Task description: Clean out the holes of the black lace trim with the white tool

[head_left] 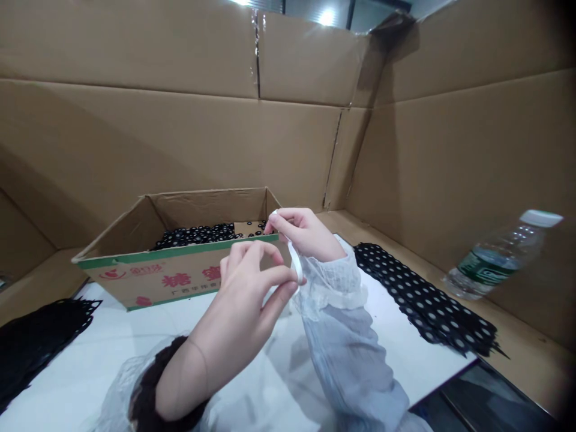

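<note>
A narrow white strip (pixel 294 259) runs between my two hands above the white surface. My left hand (pixel 254 279) pinches its lower end between thumb and forefinger, the other fingers curled. Farther forward and to the right, my right hand (pixel 306 231) holds the upper end in its fingertips. Behind the hands stands an open cardboard box (pixel 148 276) with a green edge and red print. Inside the box lie many small black rings (pixel 202 235), partly hidden by the box's front wall.
Black dotted strips (pixel 423 297) lie at the right, beside a tilted clear water bottle (pixel 488 270). A black stringy pile (pixel 40 336) rests at the left on the white surface (pixel 157 327). Tall cardboard walls (pixel 202 144) surround the area.
</note>
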Demonstrator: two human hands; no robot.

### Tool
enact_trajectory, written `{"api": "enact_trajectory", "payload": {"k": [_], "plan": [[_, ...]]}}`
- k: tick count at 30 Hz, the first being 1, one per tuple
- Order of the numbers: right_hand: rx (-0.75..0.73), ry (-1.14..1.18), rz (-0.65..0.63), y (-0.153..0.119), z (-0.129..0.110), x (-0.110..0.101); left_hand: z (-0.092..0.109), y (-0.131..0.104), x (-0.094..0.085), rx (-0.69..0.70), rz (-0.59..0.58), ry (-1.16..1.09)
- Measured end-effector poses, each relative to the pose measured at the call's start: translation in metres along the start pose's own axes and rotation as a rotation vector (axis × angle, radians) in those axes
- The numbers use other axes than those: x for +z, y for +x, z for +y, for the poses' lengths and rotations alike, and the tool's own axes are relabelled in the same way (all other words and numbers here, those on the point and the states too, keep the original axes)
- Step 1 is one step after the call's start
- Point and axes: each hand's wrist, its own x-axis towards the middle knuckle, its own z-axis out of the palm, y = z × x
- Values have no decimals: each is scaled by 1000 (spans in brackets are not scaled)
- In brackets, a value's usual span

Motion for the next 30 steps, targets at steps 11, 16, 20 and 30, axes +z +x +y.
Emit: {"api": "enact_trajectory", "payload": {"k": [11,16,20,30], "plan": [[-15,76,-34,-6,-12,7,-11,16,15,-163,-109,-183],[11,82,-31,-6,-11,9,-14,20,12,-226,-243,-551],[22,81,-20,-8,-14,10,-17,22,8,-221,-362,-813],[65,123,-9,-8,-12,2,-25,23,11,-305,-289,-1188]]}}
